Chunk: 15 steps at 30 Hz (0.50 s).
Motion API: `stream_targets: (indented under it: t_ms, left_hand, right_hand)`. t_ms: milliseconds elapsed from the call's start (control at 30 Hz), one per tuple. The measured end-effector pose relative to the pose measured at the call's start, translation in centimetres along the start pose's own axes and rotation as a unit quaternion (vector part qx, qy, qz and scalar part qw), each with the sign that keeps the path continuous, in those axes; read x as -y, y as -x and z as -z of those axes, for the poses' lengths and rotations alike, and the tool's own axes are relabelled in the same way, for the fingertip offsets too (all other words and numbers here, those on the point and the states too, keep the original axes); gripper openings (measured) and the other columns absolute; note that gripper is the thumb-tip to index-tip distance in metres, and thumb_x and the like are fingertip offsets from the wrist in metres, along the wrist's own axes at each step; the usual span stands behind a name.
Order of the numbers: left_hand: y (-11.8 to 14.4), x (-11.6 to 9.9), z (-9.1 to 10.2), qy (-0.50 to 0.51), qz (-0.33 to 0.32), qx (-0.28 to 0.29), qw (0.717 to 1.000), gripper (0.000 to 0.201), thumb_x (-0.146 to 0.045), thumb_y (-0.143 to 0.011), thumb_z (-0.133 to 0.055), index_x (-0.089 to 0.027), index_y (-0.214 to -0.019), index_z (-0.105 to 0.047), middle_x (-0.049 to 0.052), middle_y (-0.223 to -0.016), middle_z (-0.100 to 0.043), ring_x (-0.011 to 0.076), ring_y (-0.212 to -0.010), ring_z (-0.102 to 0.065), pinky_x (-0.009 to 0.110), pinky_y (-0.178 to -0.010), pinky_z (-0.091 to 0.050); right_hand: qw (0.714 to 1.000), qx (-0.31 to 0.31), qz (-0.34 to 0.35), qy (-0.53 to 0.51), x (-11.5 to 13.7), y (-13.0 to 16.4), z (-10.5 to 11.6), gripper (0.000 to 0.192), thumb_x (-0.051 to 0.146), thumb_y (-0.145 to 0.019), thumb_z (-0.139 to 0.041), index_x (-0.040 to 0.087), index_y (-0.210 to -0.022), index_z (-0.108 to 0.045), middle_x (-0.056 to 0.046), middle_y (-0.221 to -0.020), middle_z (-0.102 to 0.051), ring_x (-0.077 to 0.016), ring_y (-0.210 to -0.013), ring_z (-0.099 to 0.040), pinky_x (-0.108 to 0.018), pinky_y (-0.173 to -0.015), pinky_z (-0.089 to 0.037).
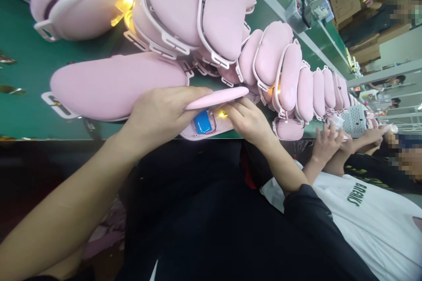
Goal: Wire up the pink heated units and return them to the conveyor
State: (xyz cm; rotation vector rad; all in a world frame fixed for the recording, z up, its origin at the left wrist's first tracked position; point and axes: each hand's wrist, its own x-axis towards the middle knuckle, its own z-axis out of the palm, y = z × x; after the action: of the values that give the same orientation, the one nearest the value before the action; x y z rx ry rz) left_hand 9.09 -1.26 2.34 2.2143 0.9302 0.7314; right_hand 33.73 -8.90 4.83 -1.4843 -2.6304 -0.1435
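In front of me a pink plastic casing is parted into two halves, the upper cover [217,98] tilted over the lower shell [194,134]. A blue battery pack [202,122] with thin red and dark wires lies in the lower shell, and a small yellow light [223,114] glows beside it. My left hand [161,112] is closed around the left end of the upper cover. At the other end, my right hand [247,118] has its fingers closed at the casing's edge, close to the light; their tips are partly hidden under the cover.
A large pink casing [118,83] lies left of my hands on the green table [20,114]. Stacked pink casings [227,13] with white strap loops line the back and right. Glowing yellow film [125,4] hangs between two casings. A co-worker's hands [326,142] are close on the right.
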Motion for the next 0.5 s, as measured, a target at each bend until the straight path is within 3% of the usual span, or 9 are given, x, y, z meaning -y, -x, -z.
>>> stream_targets:
  t_ms: [133,500]
  left_hand:
    - [0.0,-0.1,0.0,0.000,0.001,0.001,1.000,0.049,-0.040,-0.104,-0.037,-0.035,-0.137,-0.072,-0.002,-0.130,-0.077,0.0244,-0.116,-0.074,0.035,-0.097,-0.057]
    - [0.3,-0.3,0.0,-0.014,0.014,-0.011,1.000,0.048,-0.041,-0.105,-0.035,-0.040,-0.137,-0.071,-0.005,-0.125,-0.078,0.0241,-0.111,-0.074,0.033,-0.090,-0.056]
  right_hand:
    - [0.999,-0.029,-0.003,0.017,-0.3,-0.1,-0.2,0.032,0.017,-0.112,-0.041,0.016,-0.112,-0.072,-0.011,-0.105,-0.073,-0.0253,-0.107,-0.060,-0.042,-0.104,-0.055]
    - [0.993,0.067,-0.056,0.083,1.8,-2.1,1.4,0.042,0.014,-0.112,-0.027,0.010,-0.121,-0.068,-0.016,-0.103,-0.071,-0.0278,-0.101,-0.059,-0.042,-0.094,-0.054]
